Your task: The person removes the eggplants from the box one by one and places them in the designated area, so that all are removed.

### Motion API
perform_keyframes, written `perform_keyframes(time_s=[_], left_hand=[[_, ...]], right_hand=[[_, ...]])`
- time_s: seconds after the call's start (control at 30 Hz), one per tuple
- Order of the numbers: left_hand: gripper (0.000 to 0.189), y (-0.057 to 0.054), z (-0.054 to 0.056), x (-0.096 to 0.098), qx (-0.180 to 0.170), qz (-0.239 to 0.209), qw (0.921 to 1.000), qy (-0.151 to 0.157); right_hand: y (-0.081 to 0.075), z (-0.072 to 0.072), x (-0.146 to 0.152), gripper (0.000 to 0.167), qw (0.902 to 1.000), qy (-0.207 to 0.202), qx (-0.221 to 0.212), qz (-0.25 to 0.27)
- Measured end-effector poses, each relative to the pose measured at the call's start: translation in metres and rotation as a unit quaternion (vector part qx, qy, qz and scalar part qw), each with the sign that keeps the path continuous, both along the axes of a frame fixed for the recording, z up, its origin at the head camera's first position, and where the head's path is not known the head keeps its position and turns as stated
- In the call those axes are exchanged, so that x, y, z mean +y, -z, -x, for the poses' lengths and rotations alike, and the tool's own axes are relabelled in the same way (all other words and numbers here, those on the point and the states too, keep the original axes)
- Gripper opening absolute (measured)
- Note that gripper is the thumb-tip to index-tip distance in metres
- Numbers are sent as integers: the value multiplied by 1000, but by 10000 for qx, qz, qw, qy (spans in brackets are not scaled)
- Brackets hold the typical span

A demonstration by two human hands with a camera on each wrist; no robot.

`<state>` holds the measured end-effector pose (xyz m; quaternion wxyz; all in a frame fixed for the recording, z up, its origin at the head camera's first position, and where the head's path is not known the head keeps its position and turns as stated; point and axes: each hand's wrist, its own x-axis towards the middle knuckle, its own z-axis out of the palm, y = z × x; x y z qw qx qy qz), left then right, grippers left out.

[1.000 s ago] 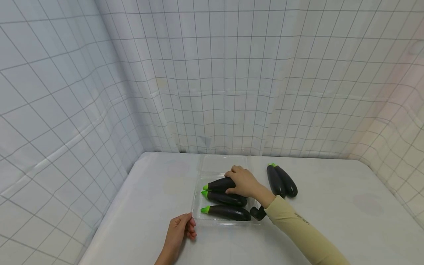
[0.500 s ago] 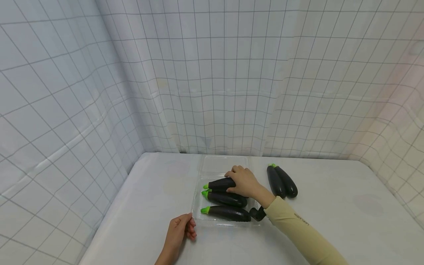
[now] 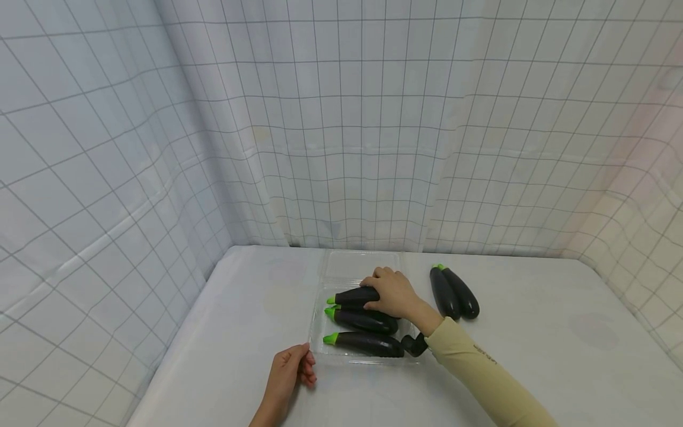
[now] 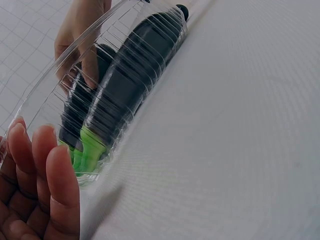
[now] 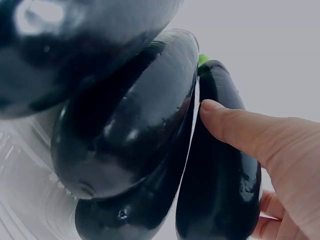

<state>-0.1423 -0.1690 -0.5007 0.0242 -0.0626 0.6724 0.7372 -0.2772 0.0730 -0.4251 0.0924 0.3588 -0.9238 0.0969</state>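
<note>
A clear plastic clamshell box (image 3: 316, 332) lies on the table with its lid (image 3: 363, 264) folded back. Several dark eggplants with green stems are inside, among them a front eggplant (image 3: 368, 344) and a middle eggplant (image 3: 365, 321). My right hand (image 3: 393, 295) grips the rearmost eggplant (image 5: 218, 175), its thumb along one side in the right wrist view. That eggplant lies side by side with the others. At the near left corner, my left hand (image 3: 290, 367) pinches the box's rim, the thumb hidden in the left wrist view, where the curled fingers (image 4: 62, 175) show.
Two more eggplants (image 3: 453, 292) lie together on the table, right of the box. A white cloth covers the table (image 3: 533, 332). Grid-patterned white curtains (image 3: 347, 178) hang at the back and both sides. A small black device (image 3: 415, 344) sits under the right wrist.
Hardly anything differs. Both hands stay in place, and the rearmost eggplant under the right hand shifts only very slightly.
</note>
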Motion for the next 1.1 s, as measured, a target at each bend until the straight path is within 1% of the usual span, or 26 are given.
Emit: perform_keyframes(time_s=[0.2,0.53,0.77,1.1], left_hand=[[35,0,0,-1,71,51,10000,11],[34,1,1,0,31,30,10000,-14],[34,1,1,0,15,-4,10000,-36],[34,0,1,1,12,61,10000,-39]], right_hand=[[2,1,1,46,10000,20,61,30],[5,3,2,46,9997,-24,183,172],[4,4,2,46,9997,-14,154,196],[4,3,3,46,9994,18,189,303]])
